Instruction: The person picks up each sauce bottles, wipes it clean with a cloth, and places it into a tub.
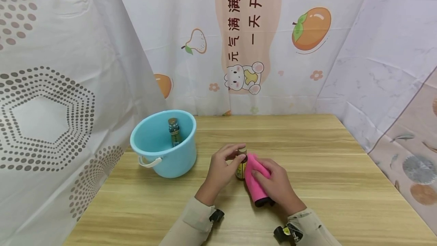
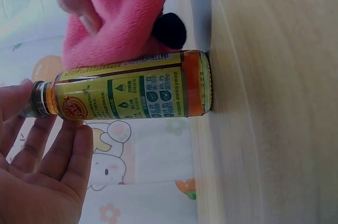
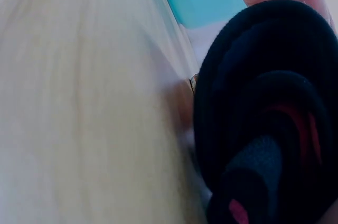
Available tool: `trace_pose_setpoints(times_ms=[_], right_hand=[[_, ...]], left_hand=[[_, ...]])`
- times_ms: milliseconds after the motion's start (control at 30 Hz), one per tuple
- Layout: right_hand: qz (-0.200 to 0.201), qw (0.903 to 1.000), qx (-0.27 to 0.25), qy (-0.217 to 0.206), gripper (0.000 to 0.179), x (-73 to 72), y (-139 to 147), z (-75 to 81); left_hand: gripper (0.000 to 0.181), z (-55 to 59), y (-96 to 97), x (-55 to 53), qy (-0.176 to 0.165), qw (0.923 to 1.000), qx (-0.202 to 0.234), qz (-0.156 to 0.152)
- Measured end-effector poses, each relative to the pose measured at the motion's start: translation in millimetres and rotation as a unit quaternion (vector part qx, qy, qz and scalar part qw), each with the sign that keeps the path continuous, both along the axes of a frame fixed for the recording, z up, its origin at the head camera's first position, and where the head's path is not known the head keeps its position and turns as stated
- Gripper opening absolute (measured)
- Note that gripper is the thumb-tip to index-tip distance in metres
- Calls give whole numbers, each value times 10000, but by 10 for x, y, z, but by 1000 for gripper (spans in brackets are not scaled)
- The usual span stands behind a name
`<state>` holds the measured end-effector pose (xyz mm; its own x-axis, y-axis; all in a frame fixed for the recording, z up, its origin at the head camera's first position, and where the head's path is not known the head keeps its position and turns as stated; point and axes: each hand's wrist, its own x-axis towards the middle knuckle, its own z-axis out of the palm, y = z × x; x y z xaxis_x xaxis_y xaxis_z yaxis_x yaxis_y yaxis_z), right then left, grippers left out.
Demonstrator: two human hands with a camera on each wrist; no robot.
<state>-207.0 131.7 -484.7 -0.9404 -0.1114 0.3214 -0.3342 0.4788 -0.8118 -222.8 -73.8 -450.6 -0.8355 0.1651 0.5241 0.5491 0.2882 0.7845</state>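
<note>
A small glass bottle (image 2: 127, 89) with a yellow-green label, amber contents and a cap stands upright on the wooden table (image 1: 324, 155). My left hand (image 1: 222, 164) pinches it at the cap and neck, thumb on one side and fingers on the other. In my right hand (image 1: 274, 181) is a folded pink cloth (image 1: 254, 179) with black edging, gripped with the thumb over it. The cloth lies against the right side of the bottle. Dark folds of its edge (image 3: 264, 34) fill much of the right wrist view and hide the right fingers there.
On the left of the table stands a light blue bucket (image 1: 177, 162) with a white handle. A second bottle (image 1: 175, 132) with a brownish cap leans inside it. Printed curtains (image 1: 191, 71) hang behind the table and along both sides.
</note>
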Motion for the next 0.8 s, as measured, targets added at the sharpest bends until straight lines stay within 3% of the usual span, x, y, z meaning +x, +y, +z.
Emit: trace_pose_setpoints(times_ms=[500,800], right_hand=[[-67,9969,495,-612,42,-9,-1,-15],[-60,9960,579,-671,43,-7,6,-13]], left_hand=[[29,-2,-6,-3,25,9998,139,-126],[33,-9,14,5,46,9999,55,-106]])
